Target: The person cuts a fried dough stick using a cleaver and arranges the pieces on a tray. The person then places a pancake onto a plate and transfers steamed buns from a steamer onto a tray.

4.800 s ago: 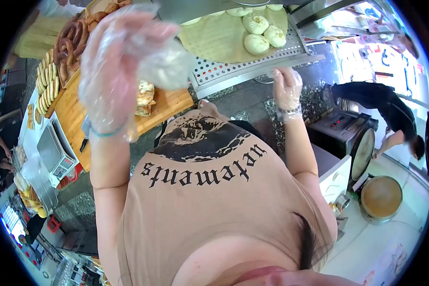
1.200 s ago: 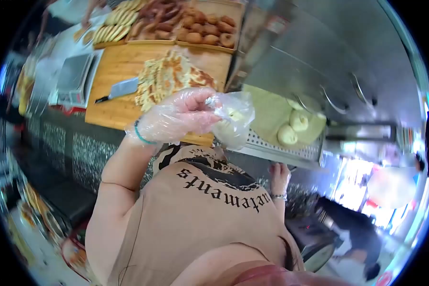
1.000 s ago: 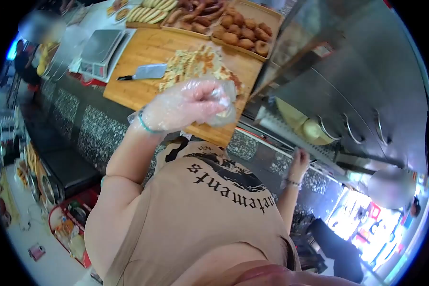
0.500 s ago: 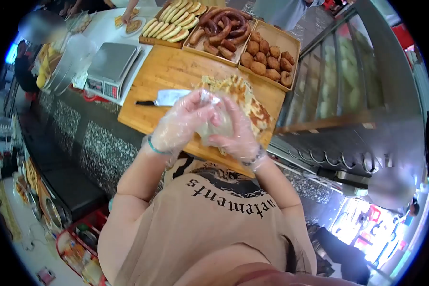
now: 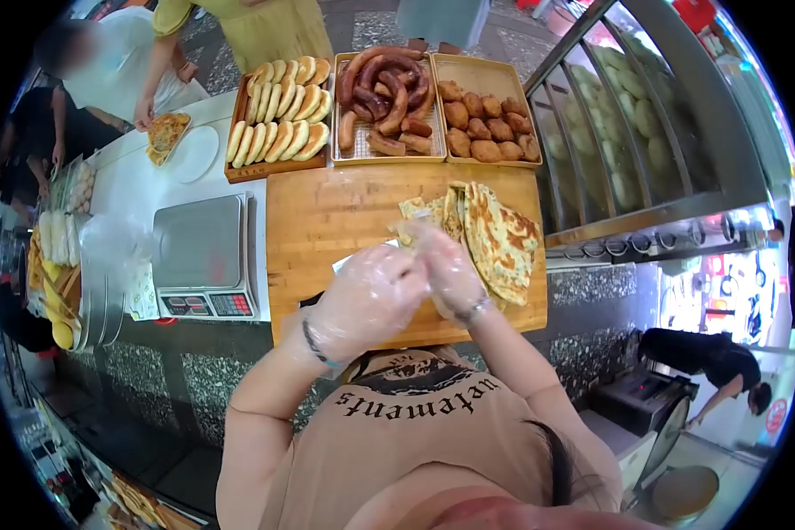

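Both our hands, gloved in clear plastic, meet over the wooden board (image 5: 322, 208). Our left hand (image 5: 371, 300) curls its fingers in against our right hand (image 5: 455, 269), whose fingers are bent too; we cannot tell what they grip, if anything. Just beyond our right hand the flatbread (image 5: 501, 238) lies folded in layers on the board's right half. A knife (image 5: 309, 301) is mostly hidden by our left hand, its dark handle poking out, so it sits in our way there.

Along the board's far edge stand the cake tray (image 5: 278, 170), the sausage tray (image 5: 389, 162) and a tray of browned balls (image 5: 493, 162). Left of the board, on the white table (image 5: 124, 181), sits a scale (image 5: 199, 234). A glazed cabinet (image 5: 632, 221) crowds the board's far right corner.

The near edge runs just ahead of our shirt (image 5: 397, 450). Our widest bare wood is on the left half, between the cake tray and our left hand.
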Demonstrator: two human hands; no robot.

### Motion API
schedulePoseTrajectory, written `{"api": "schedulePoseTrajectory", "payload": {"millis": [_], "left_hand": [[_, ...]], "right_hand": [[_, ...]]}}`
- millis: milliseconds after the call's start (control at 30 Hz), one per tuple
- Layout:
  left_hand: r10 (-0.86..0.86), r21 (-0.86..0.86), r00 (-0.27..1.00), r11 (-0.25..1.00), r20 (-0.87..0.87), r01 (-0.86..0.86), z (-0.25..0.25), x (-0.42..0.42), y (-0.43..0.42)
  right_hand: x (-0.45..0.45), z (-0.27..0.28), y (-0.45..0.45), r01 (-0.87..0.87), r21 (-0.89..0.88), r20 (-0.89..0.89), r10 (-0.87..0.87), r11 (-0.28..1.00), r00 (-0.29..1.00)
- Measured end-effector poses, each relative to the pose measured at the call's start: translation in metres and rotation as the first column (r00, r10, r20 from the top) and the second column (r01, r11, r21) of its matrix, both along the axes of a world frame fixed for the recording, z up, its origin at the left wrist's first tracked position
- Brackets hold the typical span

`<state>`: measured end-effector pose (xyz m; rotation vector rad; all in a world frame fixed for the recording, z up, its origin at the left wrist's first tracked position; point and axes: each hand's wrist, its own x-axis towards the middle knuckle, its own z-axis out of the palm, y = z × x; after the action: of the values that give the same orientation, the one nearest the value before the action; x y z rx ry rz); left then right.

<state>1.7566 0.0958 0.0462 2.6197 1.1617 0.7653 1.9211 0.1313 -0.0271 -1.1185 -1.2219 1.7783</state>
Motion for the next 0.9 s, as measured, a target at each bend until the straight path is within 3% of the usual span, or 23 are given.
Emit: {"api": "schedulePoseTrajectory", "payload": {"millis": [33, 67, 100, 133, 167, 200, 233, 267, 300, 333, 367, 400, 433, 500, 533, 567, 633, 667, 700, 767, 800, 867, 900], "left_hand": [[-0.006, 0.002, 1.000, 1.000, 0.006, 0.006, 0.003, 0.001, 0.004], [-0.043, 0.085, 0.999, 0.996, 0.021, 0.041, 0.006, 0.003, 0.012], [-0.080, 0.168, 0.996, 0.983, 0.033, 0.074, 0.008, 0.005, 0.019], [-0.026, 0.063, 0.998, 0.998, -0.048, 0.029, 0.004, 0.003, 0.028], [-0.016, 0.066, 0.999, 0.998, -0.040, 0.019, 0.000, -0.003, 0.033], [0.086, 0.102, 0.993, 0.992, -0.076, -0.078, -0.003, -0.010, 0.035], [0.193, 0.144, 0.974, 0.974, -0.116, -0.176, -0.005, -0.012, 0.034], [0.213, 0.144, 0.970, 0.970, -0.115, -0.196, -0.008, -0.009, 0.032], [0.188, -0.031, 0.976, 0.981, -0.108, -0.193, -0.013, -0.006, 0.030], [0.154, -0.210, 0.983, 0.962, -0.102, -0.173, -0.015, -0.005, 0.028], [0.164, -0.216, 0.981, 0.959, -0.109, -0.184, -0.015, -0.006, 0.024], [0.194, -0.236, 0.981, 0.954, 0.018, -0.185, -0.016, -0.007, 0.019], [0.225, -0.255, 0.964, 0.949, 0.143, -0.184, -0.017, -0.010, 0.015], [0.281, -0.316, 0.960, 0.911, -0.002, -0.267, -0.031, -0.028, -0.002], [0.303, -0.349, 0.943, 0.876, -0.139, -0.333, -0.039, -0.037, -0.012], [0.318, -0.354, 0.936, 0.867, -0.152, -0.352, -0.046, -0.041, -0.021], [0.393, -0.379, 0.917, 0.861, 0.068, -0.340, -0.059, -0.041, -0.039], [0.456, -0.634, 0.864, 0.737, 0.214, -0.232, -0.064, -0.045, -0.044], [0.449, -0.633, 0.867, 0.741, 0.216, -0.227, -0.088, -0.051, -0.050], [0.697, -0.939, 0.637, 0.312, 0.330, 0.146, -0.146, -0.064, -0.057], [0.692, -0.938, 0.641, 0.313, 0.332, 0.149, -0.145, -0.068, -0.058], [0.586, -0.500, 0.791, 0.746, 0.175, -0.441, -0.146, -0.069, -0.041], [0.568, -0.489, 0.801, 0.762, 0.190, -0.425, -0.138, -0.069, -0.025]], "right_hand": [[-0.007, -0.014, -0.001, 0.006, 0.002, 0.006, -0.006, 1.000, 1.000], [-0.009, -0.040, -0.001, -0.172, 0.349, 0.072, 0.157, 0.921, 0.985], [-0.011, -0.054, -0.004, -0.338, 0.632, 0.191, 0.283, 0.697, 0.940], [-0.012, -0.033, -0.009, -0.422, 0.647, 0.423, 0.162, 0.635, 0.892], [-0.007, -0.026, -0.005, -0.434, 0.645, 0.431, 0.169, 0.629, 0.886], [0.000, -0.021, 0.006, -0.488, 0.315, 0.295, 0.405, 0.814, 0.866], [0.001, -0.009, 0.012, -0.553, -0.061, 0.072, 0.556, 0.831, 0.828], [-0.001, 0.004, 0.008, -0.516, -0.088, -0.039, 0.515, 0.852, 0.856], [-0.004, 0.003, 0.005, -0.534, -0.089, -0.038, 0.533, 0.841, 0.846], [-0.009, 0.000, -0.001, -0.505, 0.052, 0.053, 0.502, 0.862, 0.863], [-0.016, -0.005, -0.008, -0.475, 0.195, 0.136, 0.456, 0.858, 0.879], [-0.028, -0.015, -0.014, -0.266, 0.429, 0.100, 0.247, 0.863, 0.964], [-0.027, -0.023, -0.008, -0.272, 0.424, 0.092, 0.258, 0.864, 0.962], [-0.023, -0.031, 0.006, -0.522, 0.187, 0.189, 0.491, 0.832, 0.850], [-0.024, -0.009, 0.003, -0.477, -0.023, 0.162, 0.474, 0.878, 0.865], [-0.029, -0.011, 0.000, -0.493, -0.025, 0.148, 0.491, 0.870, 0.859], [-0.037, -0.022, 0.000, -0.322, -0.215, -0.078, 0.312, 0.922, 0.947], [-0.035, -0.032, 0.004, -0.346, -0.235, -0.095, 0.333, 0.908, 0.938], [-0.037, -0.043, 0.006, -0.339, -0.233, -0.093, 0.326, 0.911, 0.941], [-0.044, -0.057, 0.009, -0.293, -0.378, -0.250, 0.208, 0.878, 0.946], [-0.047, -0.052, 0.009, -0.387, -0.388, -0.238, 0.315, 0.836, 0.919], [-0.056, -0.045, 0.021, -0.434, -0.299, -0.068, 0.435, 0.850, 0.898], [-0.060, -0.040, 0.026, -0.502, -0.236, 0.107, 0.536, 0.832, 0.838]]}}
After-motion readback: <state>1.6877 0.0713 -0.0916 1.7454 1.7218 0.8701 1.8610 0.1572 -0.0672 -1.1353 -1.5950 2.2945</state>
